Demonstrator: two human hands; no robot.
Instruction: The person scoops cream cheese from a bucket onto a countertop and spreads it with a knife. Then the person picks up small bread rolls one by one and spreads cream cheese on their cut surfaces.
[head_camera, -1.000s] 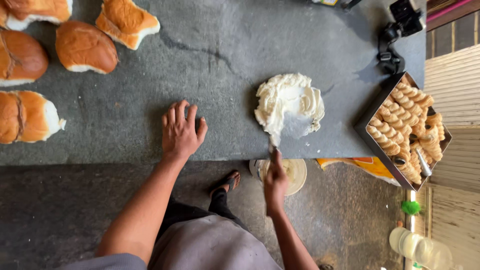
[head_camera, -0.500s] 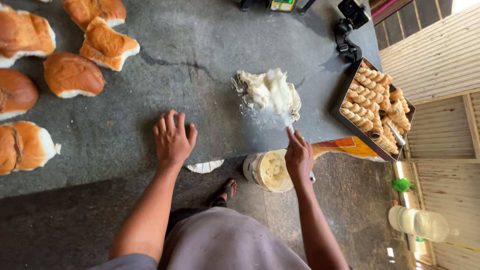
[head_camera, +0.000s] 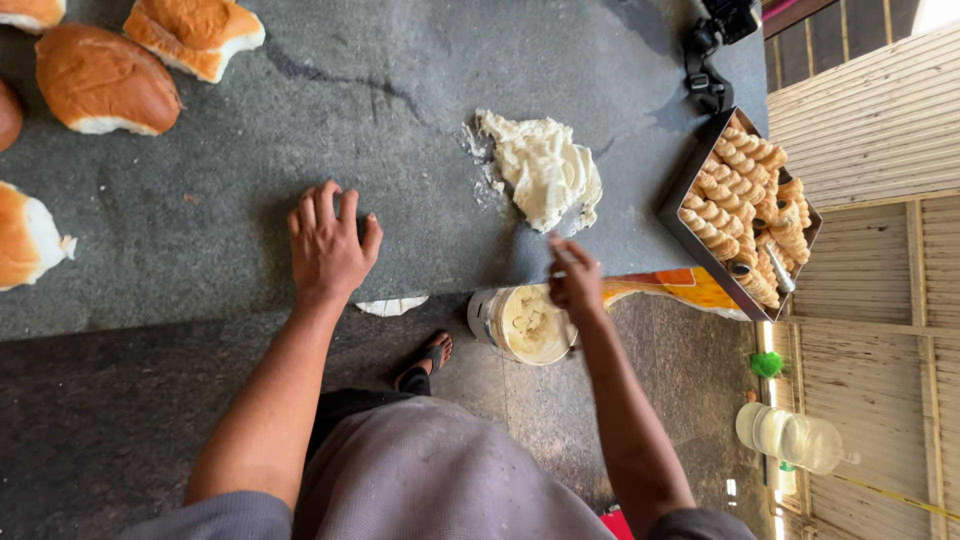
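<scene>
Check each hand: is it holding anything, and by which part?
The left hand lies flat on the stone counter, holding nothing. The right hand, blurred, seems to pinch a thin tool near the cream mound; the hold point cannot be told.

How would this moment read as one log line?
left hand flat on stone counter | right hand at counter edge by cream mound | tub below

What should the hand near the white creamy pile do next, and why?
Probably reach forward to the white pile for another scrape. The right hand sits at the counter edge above the tub below, most of the pile remains, and the left hand rests flat.
</scene>
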